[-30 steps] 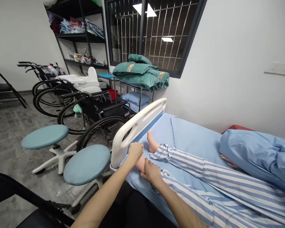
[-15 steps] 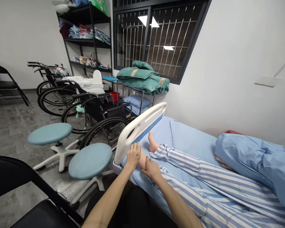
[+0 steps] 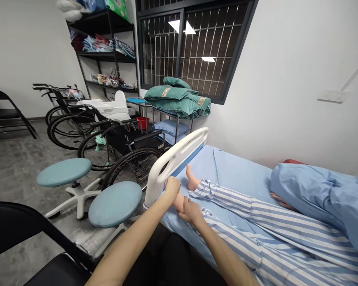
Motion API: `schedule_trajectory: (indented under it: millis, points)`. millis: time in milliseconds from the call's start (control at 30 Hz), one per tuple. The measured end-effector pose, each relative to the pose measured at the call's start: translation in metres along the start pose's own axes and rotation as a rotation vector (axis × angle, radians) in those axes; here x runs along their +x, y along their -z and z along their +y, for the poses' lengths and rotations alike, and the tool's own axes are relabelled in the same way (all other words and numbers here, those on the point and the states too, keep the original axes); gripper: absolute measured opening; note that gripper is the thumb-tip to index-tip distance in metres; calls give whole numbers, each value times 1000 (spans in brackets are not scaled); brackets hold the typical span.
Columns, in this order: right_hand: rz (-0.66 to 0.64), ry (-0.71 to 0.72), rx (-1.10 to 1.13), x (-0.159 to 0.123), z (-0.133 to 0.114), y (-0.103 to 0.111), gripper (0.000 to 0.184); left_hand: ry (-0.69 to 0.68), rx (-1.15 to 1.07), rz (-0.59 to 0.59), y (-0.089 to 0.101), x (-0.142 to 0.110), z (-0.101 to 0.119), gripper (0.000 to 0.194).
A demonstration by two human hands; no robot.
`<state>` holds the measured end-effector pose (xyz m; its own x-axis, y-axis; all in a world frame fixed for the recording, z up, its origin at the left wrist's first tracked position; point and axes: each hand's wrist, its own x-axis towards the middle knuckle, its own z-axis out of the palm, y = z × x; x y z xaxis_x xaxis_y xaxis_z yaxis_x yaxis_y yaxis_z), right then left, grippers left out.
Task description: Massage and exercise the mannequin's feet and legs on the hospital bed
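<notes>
The left hand (image 3: 172, 188) is closed around the end of the bare foot (image 3: 179, 201) of a care manikin, and the right hand (image 3: 191, 211) grasps the same leg at the ankle, with its fingers curved around it. Because the two hands hold from both ends, the foot seems to be supported between them, maybe a little above the blue bed sheet (image 3: 235, 174), but I cannot tell exactly how high. The other foot (image 3: 192, 178) stands free with its toes up, just beyond the left hand. Striped patient trousers (image 3: 226, 202) cover both legs, and a light blue cloth (image 3: 316, 194) lies over the far end of the body, to the right of the right hand.

Very close beyond the left hand is the white bed end board (image 3: 179, 157). To the left of this hand stand two teal round stools (image 3: 115, 203), and behind them is a black wheelchair (image 3: 131, 159), parked beside the bed. Farther away, a metal cart (image 3: 176, 127) carries green quilts (image 3: 177, 95) on top, with a blue pillow (image 3: 170, 128) below them. Near it is a red bucket (image 3: 142, 123), but its inside is hidden. At the far end, a black shelf (image 3: 106, 53) keeps folded clothes (image 3: 98, 43) in its upper level.
</notes>
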<state>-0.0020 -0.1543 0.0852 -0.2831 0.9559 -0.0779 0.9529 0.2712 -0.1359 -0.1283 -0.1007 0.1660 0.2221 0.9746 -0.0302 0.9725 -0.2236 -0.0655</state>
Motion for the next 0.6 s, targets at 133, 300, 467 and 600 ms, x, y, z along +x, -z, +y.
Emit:
schedule_trajectory:
  millis: [133,300,467,600]
  points:
    - [-13,6,5,0,1,1,46,91,95,-203,0,25,11,22]
    - [-21,7,14,3,1,1,48,98,97,-354,-10,52,8,20]
    - [-28,-7,18,7,4,-2,50,107,79,-386,-12,58,7,24]
    - [-26,-10,11,8,5,-5,51,64,-41,-118,-13,44,5,22]
